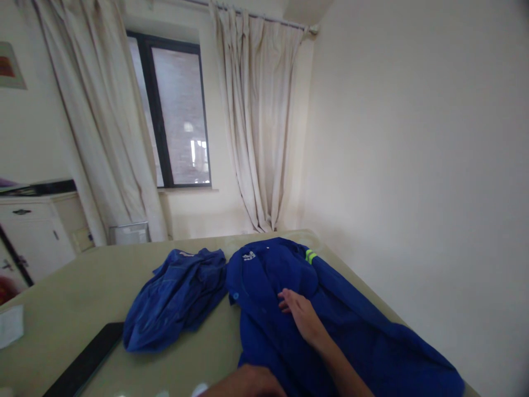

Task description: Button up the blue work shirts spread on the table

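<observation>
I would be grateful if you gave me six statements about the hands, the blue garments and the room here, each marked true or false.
1. The right hand is at the spread blue garment. True.
2. Yellow-green stripes mark the spread garment. True.
3. The crumpled blue garment lies left of the spread one. True.
4. The long black object lies on top of the crumpled garment. False: the black object extends toward the lower left of it.
5. The curtains cover the whole window. False: the curtains hang apart and the window shows between them.
6. The left hand shows whole. False: the bottom edge cuts off the left hand.
</observation>
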Motion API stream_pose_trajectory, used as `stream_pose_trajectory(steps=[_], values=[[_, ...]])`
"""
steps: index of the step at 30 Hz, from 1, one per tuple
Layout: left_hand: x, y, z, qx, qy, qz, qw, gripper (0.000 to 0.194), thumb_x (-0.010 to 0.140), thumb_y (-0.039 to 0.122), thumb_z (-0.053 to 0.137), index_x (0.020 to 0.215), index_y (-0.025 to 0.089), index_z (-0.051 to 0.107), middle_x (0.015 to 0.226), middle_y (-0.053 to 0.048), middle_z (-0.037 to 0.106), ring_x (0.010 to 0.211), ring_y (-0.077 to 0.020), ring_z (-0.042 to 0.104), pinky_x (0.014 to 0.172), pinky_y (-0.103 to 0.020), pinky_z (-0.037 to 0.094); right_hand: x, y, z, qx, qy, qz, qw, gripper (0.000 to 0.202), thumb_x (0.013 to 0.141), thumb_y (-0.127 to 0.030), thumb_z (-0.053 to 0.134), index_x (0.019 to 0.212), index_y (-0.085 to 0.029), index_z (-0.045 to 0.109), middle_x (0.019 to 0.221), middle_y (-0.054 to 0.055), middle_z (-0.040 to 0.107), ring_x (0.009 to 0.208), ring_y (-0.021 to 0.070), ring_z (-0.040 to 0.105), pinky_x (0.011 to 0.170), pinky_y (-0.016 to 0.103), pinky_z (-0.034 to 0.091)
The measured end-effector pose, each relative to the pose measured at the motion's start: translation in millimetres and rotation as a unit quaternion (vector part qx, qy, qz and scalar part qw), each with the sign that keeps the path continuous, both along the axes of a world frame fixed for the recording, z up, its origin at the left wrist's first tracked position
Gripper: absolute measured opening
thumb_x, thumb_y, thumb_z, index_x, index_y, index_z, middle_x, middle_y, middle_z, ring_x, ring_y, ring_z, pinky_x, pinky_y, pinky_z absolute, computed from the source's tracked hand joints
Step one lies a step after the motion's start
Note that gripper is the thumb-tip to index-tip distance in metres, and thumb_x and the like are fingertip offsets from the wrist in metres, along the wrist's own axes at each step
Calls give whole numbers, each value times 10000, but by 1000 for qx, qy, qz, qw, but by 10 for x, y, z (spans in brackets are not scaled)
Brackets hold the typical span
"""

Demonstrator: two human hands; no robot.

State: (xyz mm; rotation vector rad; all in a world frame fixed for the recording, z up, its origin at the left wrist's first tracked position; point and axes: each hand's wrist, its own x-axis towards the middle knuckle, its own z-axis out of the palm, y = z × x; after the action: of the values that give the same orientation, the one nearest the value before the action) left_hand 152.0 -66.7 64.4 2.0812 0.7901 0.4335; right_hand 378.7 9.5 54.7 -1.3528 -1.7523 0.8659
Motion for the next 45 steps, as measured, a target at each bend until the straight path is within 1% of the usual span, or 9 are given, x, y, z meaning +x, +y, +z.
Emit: stream_pose_trajectory(steps=[3,6,12,15,23,28,33,37,45], values=[[-555,206,-206,127,94,254,954,339,972,404,420,1039,295,734,1071,-71,749,1026,-270,676,975,-437,518,60,-93,-287,10,-70,10,997,636,898,-696,565,1297,-209,653,1142,94,729,1079,277,679,963,357,499],[-1317,500,-446,278,223,487,798,438,868,341,493,1242,229,694,1376,-219,614,1313,-497,496,1047,-779,306,109,-213,-542,48,-121,1,991,523,906,-616,603,1241,-222,678,1244,104,678,1174,282,640,1032,348,474],[-2144,1006,-648,275,210,532,773,546,839,375,501,1331,180,633,1396,-304,580,1317,-608,459,963,-887,210,47,-274,-507,55,-148,-3,987,465,977,-600,506,1227,-242,668,1216,86,662,1112,248,667,978,315,507],[-1875,1075,-606,313,166,550,756,533,871,322,442,1345,148,613,1444,-291,539,1415,-544,383,1077,-783,251,52,-287,-469,76,-133,2,988,492,998,-596,474,1339,-265,601,1286,75,621,1154,232,652,1006,303,495],[-451,982,-713,148,70,404,900,514,889,297,455,1370,185,597,1402,-153,644,1321,-348,571,1120,-552,419,-56,-430,-424,121,-146,4,982,323,952,-457,581,1196,-268,676,1162,70,698,1055,263,701,952,333,538],[-277,1310,-107,149,-45,385,910,458,955,251,345,1312,218,629,1251,-104,737,1181,-271,675,1057,-439,497,-168,-699,-242,154,-127,112,973,366,890,-284,616,1248,-307,686,1166,56,746,1065,255,710,927,310,563],[160,1518,498,160,-248,264,918,593,981,319,427,1558,232,320,1492,-94,571,1360,-225,546,1131,-391,445,377,-494,269,196,32,-176,964,361,919,-490,580,1128,-233,720,1139,108,744,1076,298,684,983,402,539],[196,1532,180,185,-80,314,928,620,933,303,487,1533,224,353,1527,-108,529,1395,-229,511,1167,-403,398,1252,-196,157,97,6,-334,937,476,785,-597,521,949,-198,721,1024,141,763,1014,354,700,962,485,534],[-502,1392,-709,104,69,473,872,526,948,388,328,1224,47,619,1364,-296,606,1410,-400,467,1184,-604,282,1745,-576,-666,-38,-84,-269,959,568,780,-765,495,873,-267,752,946,69,785,926,332,719,846,405,550]])
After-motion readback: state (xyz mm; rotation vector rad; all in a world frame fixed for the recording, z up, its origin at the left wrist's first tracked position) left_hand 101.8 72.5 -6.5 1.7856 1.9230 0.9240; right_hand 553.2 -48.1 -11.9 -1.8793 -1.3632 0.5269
